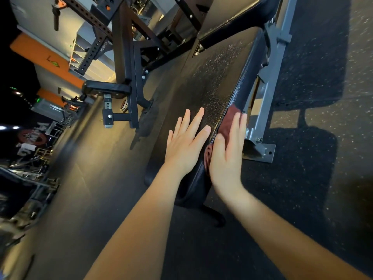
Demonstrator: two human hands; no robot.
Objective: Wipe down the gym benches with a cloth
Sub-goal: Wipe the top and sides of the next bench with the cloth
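A black padded gym bench (214,81) runs from the middle of the view up to the right, its seat speckled with shine. My left hand (185,142) lies flat on the seat's near end, fingers straight and spread. My right hand (228,150) presses a dark red cloth (228,122) against the bench's right side edge with straight fingers. The cloth shows above my fingertips and a bit below my palm; the part beneath the hand is hidden.
The bench's grey steel frame (268,102) and bolted foot plate (260,152) stand on the speckled rubber floor (314,178) to the right. A black squat rack (125,63) with a padded arm stands left of the bench. More gym equipment sits far left.
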